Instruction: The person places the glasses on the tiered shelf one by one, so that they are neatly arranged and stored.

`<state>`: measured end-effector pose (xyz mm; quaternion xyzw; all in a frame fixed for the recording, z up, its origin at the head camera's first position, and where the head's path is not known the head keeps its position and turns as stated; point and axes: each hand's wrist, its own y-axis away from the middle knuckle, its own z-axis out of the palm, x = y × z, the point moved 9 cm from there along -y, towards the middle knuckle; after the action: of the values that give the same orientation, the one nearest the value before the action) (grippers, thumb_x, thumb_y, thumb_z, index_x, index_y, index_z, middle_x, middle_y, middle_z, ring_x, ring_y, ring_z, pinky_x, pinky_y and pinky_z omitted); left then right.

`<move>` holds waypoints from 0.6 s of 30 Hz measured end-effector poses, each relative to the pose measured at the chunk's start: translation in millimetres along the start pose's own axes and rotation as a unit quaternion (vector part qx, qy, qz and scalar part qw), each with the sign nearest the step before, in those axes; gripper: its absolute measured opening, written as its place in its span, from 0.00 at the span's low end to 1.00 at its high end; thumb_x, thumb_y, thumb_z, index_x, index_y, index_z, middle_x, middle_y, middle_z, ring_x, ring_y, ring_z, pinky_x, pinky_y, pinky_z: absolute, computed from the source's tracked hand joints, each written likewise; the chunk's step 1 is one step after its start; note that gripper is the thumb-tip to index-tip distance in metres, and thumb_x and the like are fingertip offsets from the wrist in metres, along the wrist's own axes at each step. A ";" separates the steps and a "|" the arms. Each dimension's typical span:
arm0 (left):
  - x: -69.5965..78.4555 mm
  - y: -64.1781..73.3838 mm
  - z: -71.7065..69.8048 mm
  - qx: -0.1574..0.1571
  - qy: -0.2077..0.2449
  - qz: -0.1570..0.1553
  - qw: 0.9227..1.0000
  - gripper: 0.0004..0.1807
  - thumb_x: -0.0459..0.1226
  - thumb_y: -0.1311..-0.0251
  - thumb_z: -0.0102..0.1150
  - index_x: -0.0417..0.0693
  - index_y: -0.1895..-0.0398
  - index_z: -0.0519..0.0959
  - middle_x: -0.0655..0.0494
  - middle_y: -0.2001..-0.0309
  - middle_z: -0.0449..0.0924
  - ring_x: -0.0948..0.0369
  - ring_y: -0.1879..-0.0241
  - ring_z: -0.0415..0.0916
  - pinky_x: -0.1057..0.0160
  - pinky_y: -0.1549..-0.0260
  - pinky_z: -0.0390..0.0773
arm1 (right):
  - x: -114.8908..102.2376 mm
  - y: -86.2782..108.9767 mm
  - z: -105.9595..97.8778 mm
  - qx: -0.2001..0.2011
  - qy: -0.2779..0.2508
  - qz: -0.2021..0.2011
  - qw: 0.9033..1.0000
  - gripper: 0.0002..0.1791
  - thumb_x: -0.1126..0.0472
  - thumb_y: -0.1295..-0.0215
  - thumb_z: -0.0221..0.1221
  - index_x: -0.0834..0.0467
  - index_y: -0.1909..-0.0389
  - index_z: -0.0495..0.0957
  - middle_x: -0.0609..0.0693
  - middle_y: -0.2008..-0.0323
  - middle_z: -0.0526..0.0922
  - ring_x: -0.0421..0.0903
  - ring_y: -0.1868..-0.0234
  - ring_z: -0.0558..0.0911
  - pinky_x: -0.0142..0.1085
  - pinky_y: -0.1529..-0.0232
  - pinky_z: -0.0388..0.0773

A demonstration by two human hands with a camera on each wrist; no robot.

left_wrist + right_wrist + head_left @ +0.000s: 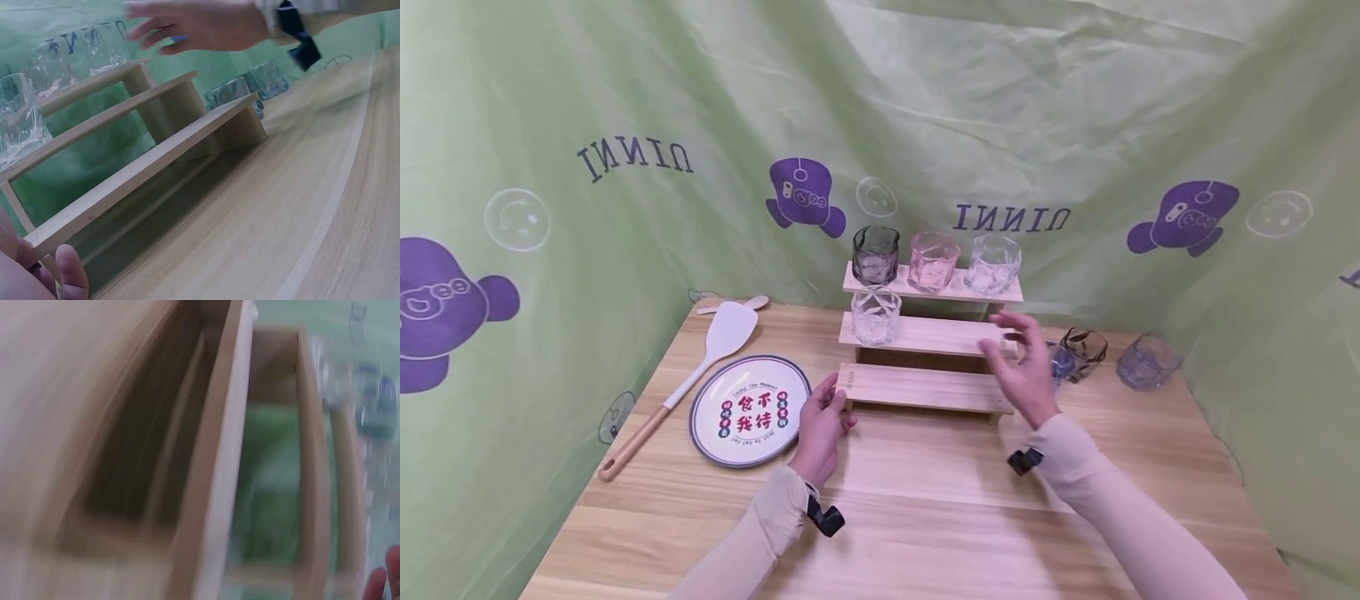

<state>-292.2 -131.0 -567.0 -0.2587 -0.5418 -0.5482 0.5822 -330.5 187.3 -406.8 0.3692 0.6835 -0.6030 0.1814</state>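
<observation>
A three-tier wooden stand (925, 387) stands on the table. My left hand (822, 429) grips the left end of its lowest tier; in the left wrist view the thumb (72, 272) shows below the board's edge. My right hand (1024, 371) is over the stand's right end, near the middle tier, fingers spread and slightly bent, holding nothing. On the top tier are a grey glass (876, 257), a pink glass (934, 262) and a clear glass (994, 265). Another clear glass (876, 317) sits at the left of the middle tier. The right wrist view is blurred.
Right of the stand are a blue glass (1062, 363), a dark glass (1084, 354) and a blue-grey glass (1148, 363). To the left lie a printed plate (711, 425), a white spatula (730, 329) with a wooden handle and a small spoon (756, 302). Green curtain (715, 100) surrounds the table.
</observation>
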 end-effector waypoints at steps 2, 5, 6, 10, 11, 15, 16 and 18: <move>-1.4 -0.8 0.7 -0.001 0.000 -0.002 1.000 0.25 0.29 0.26 0.52 0.46 0.27 0.69 0.45 0.45 0.63 0.55 0.58 0.71 0.67 0.70 0.81 | 3.1 5.5 -30.7 0.033 0.018 0.025 0.999 0.26 0.76 0.39 0.65 0.73 0.40 0.69 0.67 0.46 0.77 0.56 0.45 0.74 0.37 0.42 0.74; -0.6 -1.7 -1.2 -0.002 0.001 0.000 1.000 0.26 0.29 0.26 0.52 0.45 0.27 0.68 0.45 0.45 0.63 0.56 0.60 0.71 0.67 0.71 0.81 | 33.0 17.4 -68.2 0.068 0.040 0.077 0.994 0.28 0.72 0.36 0.66 0.73 0.38 0.67 0.67 0.44 0.75 0.58 0.44 0.73 0.38 0.41 0.72; 0.1 -1.7 -2.0 -0.003 0.000 0.001 1.000 0.25 0.29 0.26 0.51 0.45 0.27 0.68 0.45 0.45 0.63 0.55 0.60 0.71 0.67 0.70 0.81 | 47.5 22.2 -77.9 0.073 0.047 0.097 0.991 0.29 0.70 0.36 0.66 0.71 0.37 0.67 0.66 0.43 0.75 0.59 0.43 0.72 0.40 0.40 0.71; 1.8 -1.0 -3.3 -0.002 -0.001 0.007 1.000 0.25 0.29 0.26 0.51 0.44 0.27 0.67 0.44 0.45 0.63 0.55 0.60 0.71 0.68 0.70 0.81 | 89.8 38.4 -101.1 0.069 0.088 0.154 0.982 0.32 0.64 0.36 0.69 0.66 0.34 0.67 0.61 0.41 0.75 0.56 0.41 0.71 0.48 0.38 0.68; 2.0 -0.8 -3.2 -0.002 -0.001 0.008 1.000 0.25 0.29 0.26 0.51 0.44 0.27 0.67 0.44 0.45 0.63 0.55 0.60 0.71 0.68 0.70 0.81 | 94.1 40.7 -103.1 0.063 0.097 0.160 0.980 0.33 0.64 0.36 0.69 0.66 0.34 0.67 0.61 0.41 0.75 0.56 0.41 0.71 0.48 0.37 0.68; 1.1 -0.6 -1.7 -0.003 0.001 0.005 1.000 0.25 0.29 0.25 0.51 0.45 0.27 0.68 0.44 0.45 0.63 0.55 0.61 0.71 0.68 0.71 0.81 | 103.9 46.3 -104.5 0.036 0.125 0.170 0.977 0.35 0.63 0.39 0.72 0.65 0.34 0.68 0.62 0.41 0.75 0.57 0.43 0.73 0.42 0.41 0.70; 0.6 -0.4 -1.0 -0.004 0.002 0.004 1.000 0.25 0.29 0.25 0.51 0.45 0.27 0.68 0.44 0.44 0.63 0.55 0.61 0.71 0.68 0.71 0.81 | 105.1 47.3 -104.1 0.029 0.136 0.172 0.975 0.35 0.62 0.39 0.73 0.65 0.34 0.68 0.62 0.41 0.75 0.57 0.43 0.74 0.41 0.42 0.70; -0.3 0.1 0.5 -0.005 0.002 0.001 1.000 0.25 0.29 0.25 0.51 0.45 0.27 0.68 0.45 0.44 0.63 0.55 0.61 0.71 0.68 0.71 0.81 | 106.8 48.8 -103.6 0.017 0.151 0.175 0.973 0.36 0.60 0.40 0.74 0.65 0.35 0.69 0.63 0.41 0.75 0.58 0.44 0.74 0.43 0.42 0.70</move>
<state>-292.2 -130.4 -567.0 -0.2612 -0.5376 -0.5509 0.5825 -345.5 317.1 -493.1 0.5729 0.6174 -0.5106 0.1726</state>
